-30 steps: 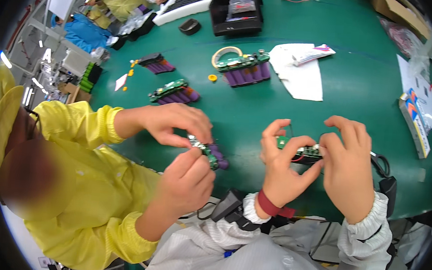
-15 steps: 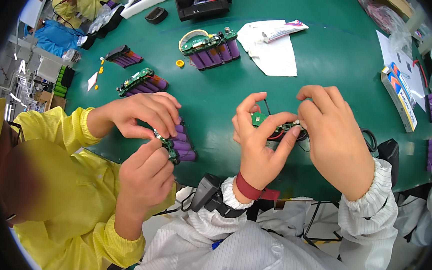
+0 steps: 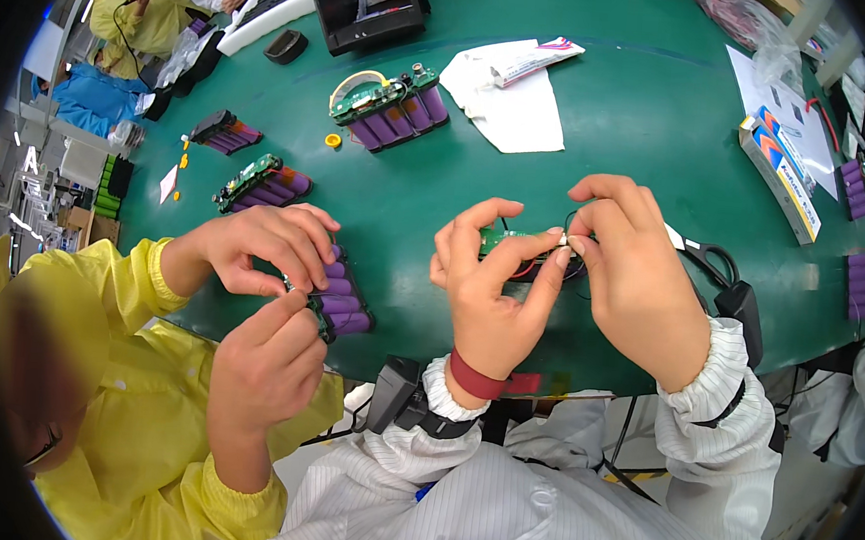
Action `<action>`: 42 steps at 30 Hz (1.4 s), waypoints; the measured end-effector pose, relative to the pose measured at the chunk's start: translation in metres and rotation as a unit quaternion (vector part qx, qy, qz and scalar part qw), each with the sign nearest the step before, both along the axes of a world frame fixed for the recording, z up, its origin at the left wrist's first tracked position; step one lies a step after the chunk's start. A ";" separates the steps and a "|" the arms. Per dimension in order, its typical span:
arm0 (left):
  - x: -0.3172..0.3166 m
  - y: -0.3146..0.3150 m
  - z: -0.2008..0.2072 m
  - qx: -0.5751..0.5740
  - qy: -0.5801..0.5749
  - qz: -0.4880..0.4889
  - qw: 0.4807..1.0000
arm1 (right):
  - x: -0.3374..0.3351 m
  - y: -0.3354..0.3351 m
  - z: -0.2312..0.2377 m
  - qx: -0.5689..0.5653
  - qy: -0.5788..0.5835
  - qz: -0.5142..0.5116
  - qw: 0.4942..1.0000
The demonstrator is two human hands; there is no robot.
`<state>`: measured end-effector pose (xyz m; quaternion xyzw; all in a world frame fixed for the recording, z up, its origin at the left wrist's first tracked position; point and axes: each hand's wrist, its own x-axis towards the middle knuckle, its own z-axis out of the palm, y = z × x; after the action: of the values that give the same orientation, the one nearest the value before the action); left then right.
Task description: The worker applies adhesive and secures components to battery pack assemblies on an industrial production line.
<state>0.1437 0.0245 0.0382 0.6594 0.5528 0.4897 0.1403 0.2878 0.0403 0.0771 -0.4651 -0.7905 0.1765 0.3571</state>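
Observation:
My left hand (image 3: 496, 295) grips a green circuit board (image 3: 493, 242) with red and black wires, its fingers curled round the far side. Its thumb and forefinger meet by a small white connector (image 3: 562, 239) at the board's right end. From the other side my right hand (image 3: 641, 275) pinches at that connector with thumb and fingertips, a thin dark wire looping beside them. The board's underside is hidden by my left hand. Just right of my right hand lie black-handled scissors (image 3: 709, 259), partly covered by it.
To my left a co-worker in yellow handles a purple-celled battery pack (image 3: 345, 299). Beyond stand other battery packs (image 3: 388, 116), (image 3: 268, 183), a white cloth (image 3: 524, 111) with a tube (image 3: 537, 62) and a black bin (image 3: 370, 10). A long box (image 3: 780, 179) lies at right on the green table (image 3: 625, 103).
The whole view has shifted, so the table's things sit further left. My fingertips have come together at the white connector, and the scissors show more beside my right hand.

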 end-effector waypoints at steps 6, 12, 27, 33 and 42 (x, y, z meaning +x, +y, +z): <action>-0.005 0.002 -0.003 0.000 0.000 -0.024 1.000 | 0.001 -0.001 0.016 0.065 -0.104 0.014 0.992; -0.007 0.000 -0.006 -0.001 -0.004 -0.025 1.000 | 0.005 0.004 0.022 0.072 -0.141 0.050 0.986; -0.006 0.003 -0.009 -0.009 -0.059 -0.035 0.998 | 0.004 0.015 0.034 0.001 -0.245 0.086 0.966; -0.006 0.003 -0.010 -0.001 -0.069 -0.036 0.997 | 0.003 0.015 0.033 -0.013 -0.244 0.080 0.966; -0.009 0.001 -0.009 -0.004 -0.046 -0.060 0.997 | 0.004 0.017 0.030 -0.004 -0.237 0.084 0.968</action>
<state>0.1342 0.0257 0.0290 0.6680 0.5068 0.5079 0.1973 0.2920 0.0575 0.1074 -0.4268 -0.8883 0.0938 0.1415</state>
